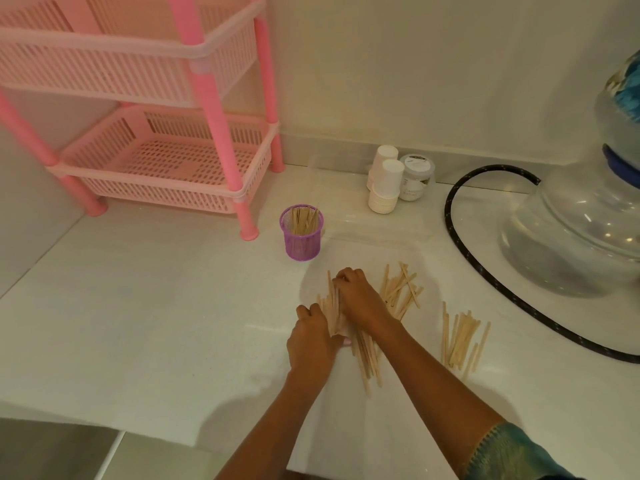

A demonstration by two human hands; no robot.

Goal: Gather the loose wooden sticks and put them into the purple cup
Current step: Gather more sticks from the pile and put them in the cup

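A purple mesh cup (301,237) stands upright on the white counter and holds several wooden sticks. Below it, my left hand (313,336) and my right hand (356,294) press together around a bundle of wooden sticks (332,308), gripping it from both sides. More loose sticks (401,289) lie scattered just right of my right hand. A further pile of sticks (460,337) lies farther right. Some sticks (367,358) stick out under my right forearm.
A pink plastic rack (166,161) stands at the back left. White paper cups (384,185) and a small jar (417,176) sit by the wall. A large clear water bottle (581,220) and a black hose (485,271) occupy the right side. The counter edge runs along the bottom left.
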